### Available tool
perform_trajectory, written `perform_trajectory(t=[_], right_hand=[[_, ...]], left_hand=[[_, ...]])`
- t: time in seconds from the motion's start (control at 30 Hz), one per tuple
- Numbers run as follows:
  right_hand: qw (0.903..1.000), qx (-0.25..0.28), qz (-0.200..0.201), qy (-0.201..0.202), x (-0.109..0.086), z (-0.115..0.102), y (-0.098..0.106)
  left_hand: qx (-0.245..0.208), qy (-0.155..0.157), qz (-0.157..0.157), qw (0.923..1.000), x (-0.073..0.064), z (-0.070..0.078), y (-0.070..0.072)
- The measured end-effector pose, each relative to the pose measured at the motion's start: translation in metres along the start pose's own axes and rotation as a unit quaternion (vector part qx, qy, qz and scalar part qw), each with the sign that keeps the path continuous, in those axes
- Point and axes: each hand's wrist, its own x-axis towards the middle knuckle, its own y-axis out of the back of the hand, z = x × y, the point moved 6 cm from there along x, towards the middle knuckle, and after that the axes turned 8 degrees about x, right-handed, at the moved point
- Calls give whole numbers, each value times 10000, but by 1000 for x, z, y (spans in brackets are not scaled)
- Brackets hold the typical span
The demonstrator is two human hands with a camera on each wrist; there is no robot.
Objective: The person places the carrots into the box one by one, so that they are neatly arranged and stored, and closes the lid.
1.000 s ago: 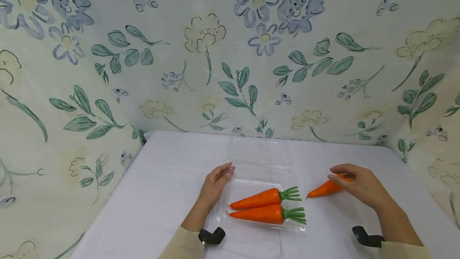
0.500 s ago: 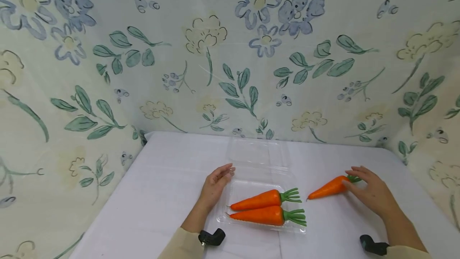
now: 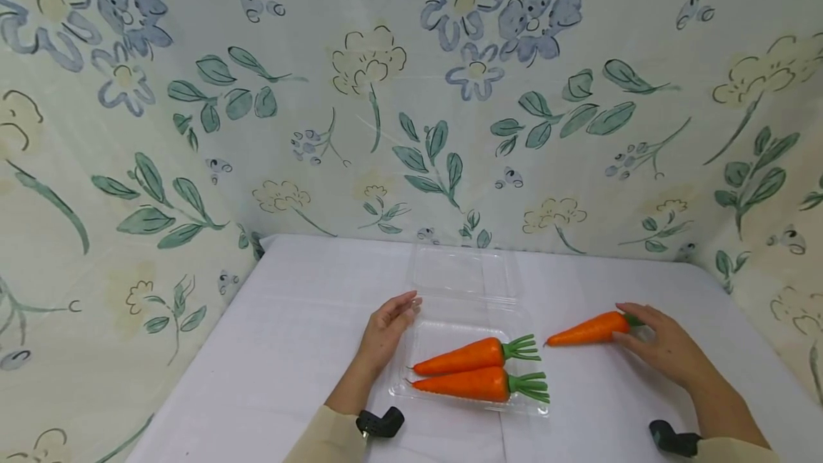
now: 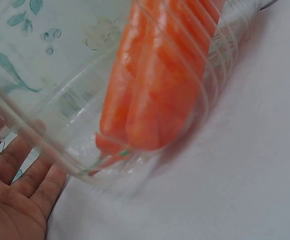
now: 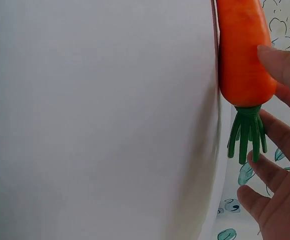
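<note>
Two orange carrots with green stalks, a rear carrot (image 3: 459, 357) and a front carrot (image 3: 466, 384), lie side by side in a clear plastic clamshell box (image 3: 444, 329). Its lid (image 3: 450, 270) is folded back toward the wall. My left hand (image 3: 383, 327) is at the box's left side; in the left wrist view its fingers (image 4: 22, 172) extend behind the clear wall. To the right of the box, a third carrot (image 3: 588, 331) points its tip leftward. My right hand (image 3: 662, 341) pinches that carrot's thick end between thumb and fingers, beside the green stalks (image 5: 247, 132).
A white cloth covers the table (image 3: 283, 349). Behind it and at the sides hangs a floral curtain (image 3: 308, 113). The front carrot's stalks reach over the box's right rim. A black strap-on device sits on each wrist, one by the left cuff (image 3: 381, 422).
My right hand has shifted from over the third carrot to its stalk end. That carrot's tip has since swung slightly away from me and left. The left hand and box have stayed put.
</note>
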Motion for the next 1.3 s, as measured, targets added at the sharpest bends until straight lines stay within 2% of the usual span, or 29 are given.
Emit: perform_trajectory(t=[0.2,0.5,0.8,1.03,1.3], right_hand=[[9998,-175,-74,-110,4,-2,1],[9968,-291,-266,-692,10,-3,3],[9963,-63,-328,-795,4,-5,3],[9982,29,53,-597,-1,-14,11],[9983,235,506,-184,-7,-44,19]], left_hand=[[-26,-19,14,10000,1,-1,0],[-34,-91,12,10000,0,3,0],[-60,-24,-1,10000,2,1,-1],[-100,-19,52,9999,2,0,0],[-164,-28,35,9999,1,0,0]])
